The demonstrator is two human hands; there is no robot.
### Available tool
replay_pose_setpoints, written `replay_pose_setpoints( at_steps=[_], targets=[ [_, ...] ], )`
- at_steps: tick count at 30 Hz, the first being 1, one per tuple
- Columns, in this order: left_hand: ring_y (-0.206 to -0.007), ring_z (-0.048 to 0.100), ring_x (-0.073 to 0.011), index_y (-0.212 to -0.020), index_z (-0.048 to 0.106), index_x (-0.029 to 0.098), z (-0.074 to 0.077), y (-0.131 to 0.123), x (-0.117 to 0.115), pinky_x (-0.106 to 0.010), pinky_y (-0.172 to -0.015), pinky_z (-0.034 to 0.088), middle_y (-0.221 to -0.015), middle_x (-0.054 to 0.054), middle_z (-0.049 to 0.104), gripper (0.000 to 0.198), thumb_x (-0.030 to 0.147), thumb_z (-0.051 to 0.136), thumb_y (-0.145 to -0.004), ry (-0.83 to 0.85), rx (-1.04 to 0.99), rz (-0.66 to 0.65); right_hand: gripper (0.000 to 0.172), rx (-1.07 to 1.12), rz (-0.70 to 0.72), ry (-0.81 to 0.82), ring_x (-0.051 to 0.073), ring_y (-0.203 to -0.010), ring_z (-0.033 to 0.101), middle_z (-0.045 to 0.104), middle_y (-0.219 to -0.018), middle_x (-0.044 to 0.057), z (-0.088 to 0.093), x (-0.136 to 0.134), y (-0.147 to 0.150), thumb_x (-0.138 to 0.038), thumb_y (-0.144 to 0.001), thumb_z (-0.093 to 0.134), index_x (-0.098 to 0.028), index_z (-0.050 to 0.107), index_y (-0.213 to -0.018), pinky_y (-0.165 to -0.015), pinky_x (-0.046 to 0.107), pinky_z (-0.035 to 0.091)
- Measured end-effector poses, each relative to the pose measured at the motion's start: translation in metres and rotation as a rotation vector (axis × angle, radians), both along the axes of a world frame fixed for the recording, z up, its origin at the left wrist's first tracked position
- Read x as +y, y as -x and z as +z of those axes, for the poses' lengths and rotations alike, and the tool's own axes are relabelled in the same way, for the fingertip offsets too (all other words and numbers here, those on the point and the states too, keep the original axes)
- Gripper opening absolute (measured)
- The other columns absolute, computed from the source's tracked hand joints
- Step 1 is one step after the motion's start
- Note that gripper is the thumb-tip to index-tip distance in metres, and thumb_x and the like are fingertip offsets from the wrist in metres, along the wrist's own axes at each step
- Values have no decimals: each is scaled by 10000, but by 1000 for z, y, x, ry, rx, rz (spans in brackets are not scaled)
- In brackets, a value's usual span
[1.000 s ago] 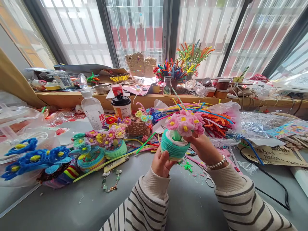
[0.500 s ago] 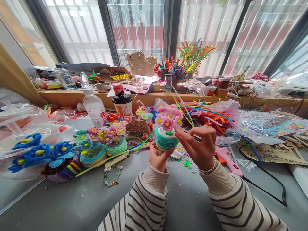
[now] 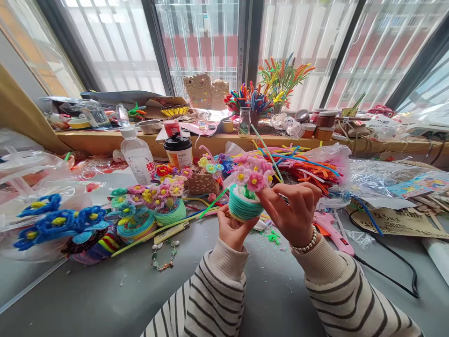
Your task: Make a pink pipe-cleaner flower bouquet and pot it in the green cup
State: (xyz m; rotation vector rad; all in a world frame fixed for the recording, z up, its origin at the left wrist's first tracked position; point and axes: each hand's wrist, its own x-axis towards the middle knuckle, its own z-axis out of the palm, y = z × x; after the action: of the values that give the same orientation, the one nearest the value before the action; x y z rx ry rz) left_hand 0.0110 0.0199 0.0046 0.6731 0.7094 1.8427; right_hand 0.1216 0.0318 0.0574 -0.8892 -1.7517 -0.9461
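My left hand is closed around the lower part of a small pot wound in turquoise cord, holding it above the table. Out of its white rim rises a bunch of pink pipe-cleaner flowers with yellow centres, leaning right. The fingertips of my right hand are pinched together against the right side of the rim, just under the lowest blooms. Whatever lies between them is hidden.
Finished flower pots and blue pipe-cleaner flowers stand on the left. A water bottle and a lidded cup are behind them. To the right lie a pink glue gun with its cable and loose pipe cleaners.
The pot and its flowers have tilted and shifted slightly right. My right hand has moved a little to the right with them, its fingers still at the rim.
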Motion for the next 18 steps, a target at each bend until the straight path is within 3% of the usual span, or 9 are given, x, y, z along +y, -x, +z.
replay_pose_setpoints(
  at_steps=[9,18],
  targets=[
    [-808,565,-184,-810,380,181,-5,3,2,-346,-776,383,-817,-8,587,554,105,744,-399,-10,-15,-70,69,-6,-57,-15,137,-679,454,560,-715,-4,8,-2,0,-277,-744,530,-251,554,-803,-710,301,287],
    [-862,557,-212,-817,414,199,-5,5,1,-368,-811,378,-840,-14,598,502,103,728,-438,-85,-31,-153,93,115,61,44,136,-655,469,544,-647,-10,9,-5,0,-287,-696,586,-212,568,-643,-683,302,290]
  ],
)
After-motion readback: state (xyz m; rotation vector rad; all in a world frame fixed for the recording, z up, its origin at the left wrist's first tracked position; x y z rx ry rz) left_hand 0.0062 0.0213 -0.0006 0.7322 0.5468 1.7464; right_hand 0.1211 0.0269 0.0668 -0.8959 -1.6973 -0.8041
